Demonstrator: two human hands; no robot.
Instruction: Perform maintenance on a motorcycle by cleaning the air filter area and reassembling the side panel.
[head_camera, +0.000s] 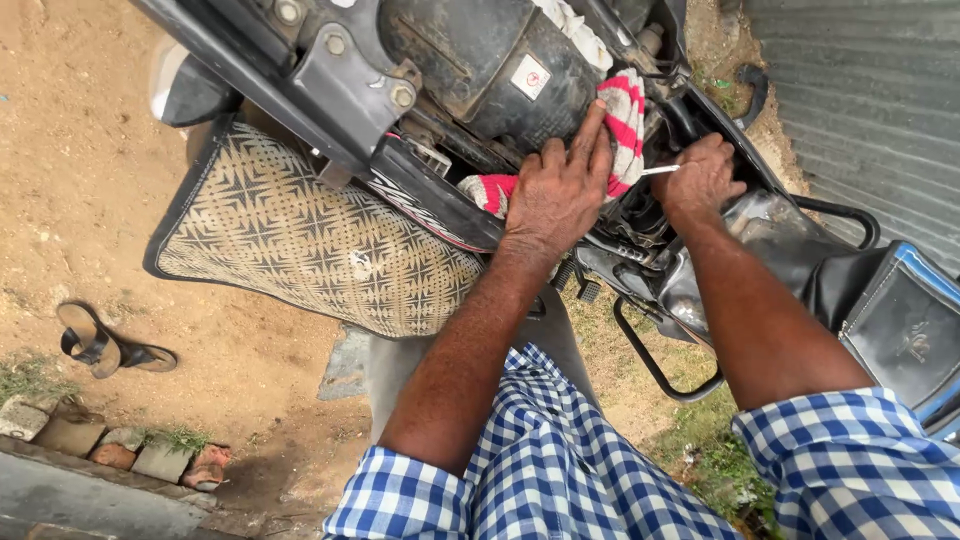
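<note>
Lower left of frame: dark worn sandal (100, 345) on sandy ground, row of reddish bricks (130, 450) below it. Left of centre: raised motorcycle seat with woven tan-and-black patterned cover (300, 240). Centre: left hand (560, 190), fingers spread flat, pressed a red-and-white striped cloth (625, 125) against the black engine compartment (500, 60). Right of centre: right hand (700, 175), closed around a thin white rod (660, 170). Far right: grey corrugated metal wall (870, 90).
</note>
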